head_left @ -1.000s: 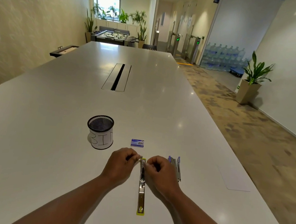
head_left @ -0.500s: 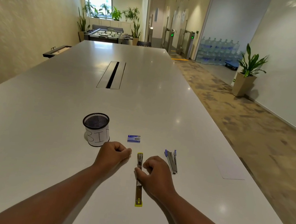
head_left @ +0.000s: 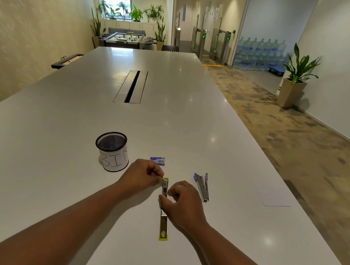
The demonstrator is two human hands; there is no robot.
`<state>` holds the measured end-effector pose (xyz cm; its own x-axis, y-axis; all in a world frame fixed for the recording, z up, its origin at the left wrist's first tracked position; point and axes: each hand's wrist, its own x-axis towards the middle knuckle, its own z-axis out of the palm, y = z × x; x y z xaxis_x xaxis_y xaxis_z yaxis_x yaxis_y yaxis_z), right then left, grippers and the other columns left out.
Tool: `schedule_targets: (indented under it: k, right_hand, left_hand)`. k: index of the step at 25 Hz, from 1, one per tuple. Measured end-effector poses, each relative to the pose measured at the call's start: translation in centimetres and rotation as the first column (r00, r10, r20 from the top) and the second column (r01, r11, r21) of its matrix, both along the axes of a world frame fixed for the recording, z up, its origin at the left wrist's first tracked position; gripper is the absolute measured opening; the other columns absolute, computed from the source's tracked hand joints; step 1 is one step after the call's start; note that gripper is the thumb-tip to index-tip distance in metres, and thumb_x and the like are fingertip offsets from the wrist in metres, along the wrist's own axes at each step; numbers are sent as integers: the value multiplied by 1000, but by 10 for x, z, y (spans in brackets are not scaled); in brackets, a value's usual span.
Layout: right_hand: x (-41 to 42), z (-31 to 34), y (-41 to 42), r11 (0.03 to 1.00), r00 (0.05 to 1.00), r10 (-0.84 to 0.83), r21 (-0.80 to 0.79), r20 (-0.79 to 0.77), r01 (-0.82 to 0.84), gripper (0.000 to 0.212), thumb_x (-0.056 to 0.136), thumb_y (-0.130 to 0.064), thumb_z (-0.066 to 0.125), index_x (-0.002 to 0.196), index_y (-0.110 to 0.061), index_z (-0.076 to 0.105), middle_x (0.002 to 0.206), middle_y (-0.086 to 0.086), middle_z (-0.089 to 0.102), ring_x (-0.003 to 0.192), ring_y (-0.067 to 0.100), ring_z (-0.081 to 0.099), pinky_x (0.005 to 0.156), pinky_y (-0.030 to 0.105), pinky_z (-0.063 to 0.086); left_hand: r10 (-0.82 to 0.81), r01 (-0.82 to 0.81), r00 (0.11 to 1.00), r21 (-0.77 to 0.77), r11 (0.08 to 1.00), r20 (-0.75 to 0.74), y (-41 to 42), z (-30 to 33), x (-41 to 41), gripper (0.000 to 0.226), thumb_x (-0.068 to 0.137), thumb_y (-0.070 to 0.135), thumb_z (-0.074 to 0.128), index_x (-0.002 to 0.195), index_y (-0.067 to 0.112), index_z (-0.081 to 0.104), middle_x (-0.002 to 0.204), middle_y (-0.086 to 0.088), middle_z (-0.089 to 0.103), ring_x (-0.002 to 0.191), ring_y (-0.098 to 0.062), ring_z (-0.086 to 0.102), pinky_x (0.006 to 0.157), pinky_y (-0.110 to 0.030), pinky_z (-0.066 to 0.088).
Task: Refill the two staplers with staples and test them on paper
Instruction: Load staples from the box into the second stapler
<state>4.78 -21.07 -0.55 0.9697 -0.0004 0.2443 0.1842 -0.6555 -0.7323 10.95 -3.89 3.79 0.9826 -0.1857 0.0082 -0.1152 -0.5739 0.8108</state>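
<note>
The task looks to be in its early part. The yellow stapler (head_left: 164, 208) lies opened out flat along the white surface (head_left: 54, 161), its metal staple channel facing up and its yellow end nearest the person, so it is in the loading step; whether staples already sit in the channel is too small to tell. The blue stapler (head_left: 202, 186) lies just to its right, splayed open in a narrow V and untouched by either hand, so by my reading it is yet to be refilled. The small blue staple box (head_left: 158, 160) rests beyond the hands, near the far end of the yellow stapler. A sheet of white paper (head_left: 272, 194) lies well apart to the right, flat, with no stapler on it, so the testing of both staplers appears to be left.

The left hand (head_left: 141, 175) has its fingers (head_left: 159, 174) curled together, their tips pinched at the far end of the yellow stapler; whether they hold a strip of staples there or only the metal tip cannot be told. The right hand (head_left: 182, 204) has its fingers curled round the stapler's middle, thumb and fingertips clamped on the channel to steady it against the surface. A black mesh cup (head_left: 112, 151) with a paper label reading BIN stands to the left, apart from both hands.
</note>
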Motion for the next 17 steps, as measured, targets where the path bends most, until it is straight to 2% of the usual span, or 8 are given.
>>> schedule_targets:
  k: [3, 7, 10, 17]
  right_hand:
    - [0, 1, 0, 1000, 1000, 3, -4, 4, -3, 26, 79, -40, 76, 72, -18, 62, 81, -8, 59, 73, 10, 52, 64, 27, 46]
    - [-1, 2, 0, 1000, 1000, 11, 5, 11, -11, 22, 79, -39, 75, 73, -25, 60, 80, -10, 57, 72, 8, 50, 63, 21, 38]
    - [-1, 1, -1, 1000, 1000, 9, 10, 20, -9, 21, 79, -37, 76, 73, -24, 61, 79, -11, 56, 72, 7, 49, 63, 20, 36]
    - [-1, 1, -2, 1000, 1000, 18, 9, 20, -18, 20, 79, -36, 76, 73, -23, 61, 79, -12, 53, 73, 7, 48, 65, 24, 41]
  left_hand:
    - [-172, 156, 984, 235, 959, 49, -5, 11, 2, 15, 86, 9, 75, 84, 23, 81, 76, 20, 73, 75, 13, 65, 65, -2, 44]
    - [-278, 243, 959, 368, 898, 46, -11, 14, 5, 13, 90, 9, 72, 94, 18, 82, 94, 8, 78, 84, 4, 67, 71, -2, 40]
    - [-318, 274, 947, 404, 873, 44, -13, 19, 6, 12, 91, 9, 73, 96, 15, 82, 98, 3, 79, 92, -6, 70, 76, -7, 45]
    - [-450, 372, 893, 504, 779, 35, -18, 28, 8, 18, 91, 1, 65, 93, 11, 80, 95, -1, 78, 90, -13, 71, 84, -26, 55]
